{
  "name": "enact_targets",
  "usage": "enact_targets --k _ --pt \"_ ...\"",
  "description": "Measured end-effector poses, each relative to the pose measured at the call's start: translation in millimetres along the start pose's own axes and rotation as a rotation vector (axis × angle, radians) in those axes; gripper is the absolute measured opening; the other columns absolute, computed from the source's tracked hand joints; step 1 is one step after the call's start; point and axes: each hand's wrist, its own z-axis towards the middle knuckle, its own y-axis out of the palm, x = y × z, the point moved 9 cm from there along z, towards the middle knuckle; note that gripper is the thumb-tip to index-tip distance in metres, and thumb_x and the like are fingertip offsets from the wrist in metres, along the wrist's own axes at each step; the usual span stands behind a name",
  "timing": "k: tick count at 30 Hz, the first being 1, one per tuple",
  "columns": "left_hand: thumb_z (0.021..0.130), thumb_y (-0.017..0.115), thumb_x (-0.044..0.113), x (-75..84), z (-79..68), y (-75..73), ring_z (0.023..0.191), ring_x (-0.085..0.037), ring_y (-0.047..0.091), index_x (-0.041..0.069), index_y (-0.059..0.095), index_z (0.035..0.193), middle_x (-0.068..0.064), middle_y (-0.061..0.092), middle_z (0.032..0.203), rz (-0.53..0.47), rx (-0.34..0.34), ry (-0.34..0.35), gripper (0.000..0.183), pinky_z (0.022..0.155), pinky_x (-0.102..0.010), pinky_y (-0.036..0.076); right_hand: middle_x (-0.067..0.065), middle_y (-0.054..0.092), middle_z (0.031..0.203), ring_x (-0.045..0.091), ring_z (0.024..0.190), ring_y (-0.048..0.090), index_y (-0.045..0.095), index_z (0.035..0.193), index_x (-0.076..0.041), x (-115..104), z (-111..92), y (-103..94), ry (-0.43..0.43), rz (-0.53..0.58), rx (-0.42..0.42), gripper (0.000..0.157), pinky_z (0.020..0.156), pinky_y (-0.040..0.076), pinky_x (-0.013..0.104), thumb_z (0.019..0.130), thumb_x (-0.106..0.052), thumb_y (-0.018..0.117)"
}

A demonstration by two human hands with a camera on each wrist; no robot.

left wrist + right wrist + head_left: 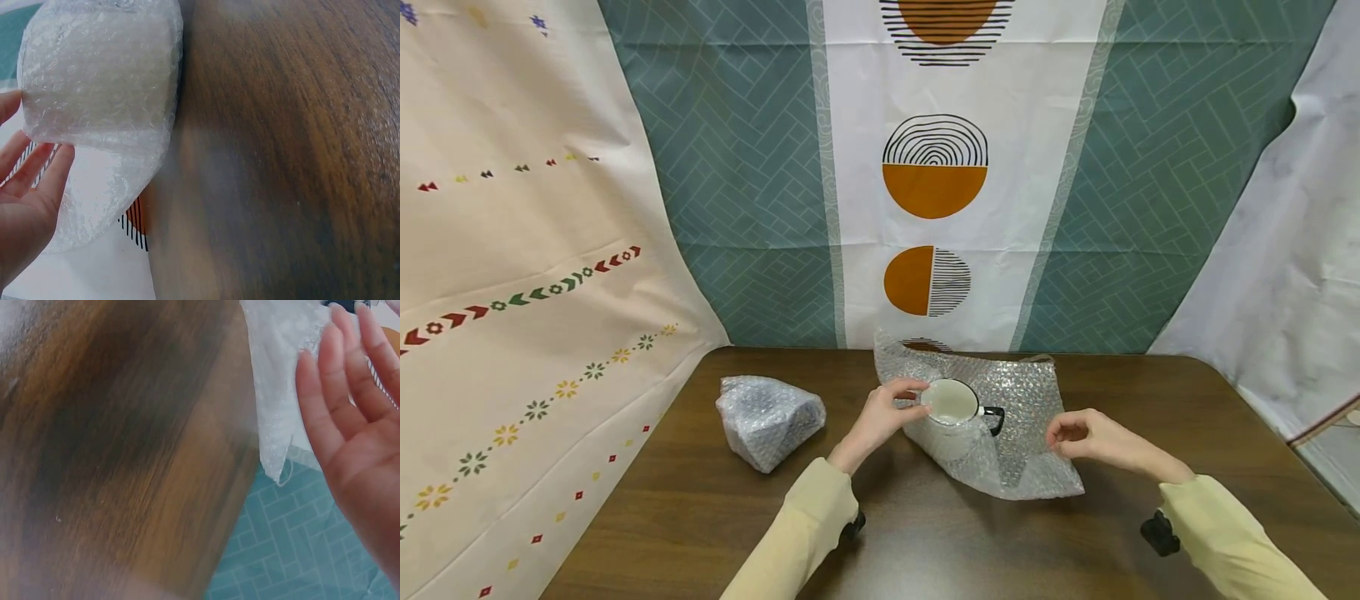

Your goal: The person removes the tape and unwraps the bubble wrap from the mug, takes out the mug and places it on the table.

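A white mug (953,402) with a dark rim and black handle (994,419) stands upright on a sheet of bubble wrap (1026,392). The wrap's near side is raised over the mug's front, and the mug shows through it in the left wrist view. My left hand (886,414) holds the mug at its left rim, thumb and fingers spread around it. To the right of the handle, my right hand (1093,437) hovers at the wrap's right edge, fingers loosely bent. Its fingers (340,381) appear beside the wrap in the right wrist view, nothing between them.
A bundle in bubble wrap (767,421) sits on the left of the brown wooden table (700,533). Patterned cloths (752,167) hang behind the table and along both sides. A dark band (1161,533) is strapped at the right wrist.
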Motion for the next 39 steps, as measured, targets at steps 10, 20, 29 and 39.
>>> enact_targets --k 10,20,29,39 --pt "0.082 0.069 0.015 -0.1 -0.2 -0.2 0.099 -0.022 0.054 0.009 0.063 0.114 -0.003 0.055 0.116 -0.004 -0.002 -0.015 0.033 0.071 -0.029 0.048 0.012 0.060 0.093 0.018 0.084 0.058 0.058 0.099 0.007 9 -5 5.4 0.042 0.065 -0.103 0.016 0.068 0.048 0.030 0.087 -0.003 0.053" --pt "0.081 0.069 0.014 1.5 0.2 -0.5 0.098 -0.023 0.055 0.007 0.063 0.113 -0.005 0.055 0.116 -0.008 -0.002 0.004 0.033 0.071 -0.030 0.048 0.013 0.058 0.097 0.017 0.086 0.056 0.058 0.103 0.005 20 -9 10.2 0.068 0.092 -0.158 0.019 0.069 0.048 0.034 0.091 -0.003 0.047" --pt "0.082 0.069 0.021 0.1 -1.6 -0.6 0.100 -0.022 0.054 0.011 0.063 0.114 -0.001 0.056 0.116 -0.020 -0.006 -0.020 0.034 0.073 -0.031 0.047 0.008 0.060 0.095 0.015 0.087 0.058 0.059 0.100 0.007 7 -2 3.2 -0.024 0.005 -0.067 0.015 0.072 0.048 0.029 0.091 0.000 0.049" --pt "0.082 0.069 0.021 -1.4 -1.2 -0.3 0.100 -0.021 0.054 0.011 0.063 0.114 -0.001 0.056 0.116 -0.022 -0.008 -0.034 0.034 0.073 -0.030 0.047 0.013 0.062 0.092 0.016 0.083 0.060 0.060 0.098 0.004 4 1 -3.7 0.013 -0.046 -0.025 0.013 0.069 0.049 0.030 0.090 -0.006 0.054"
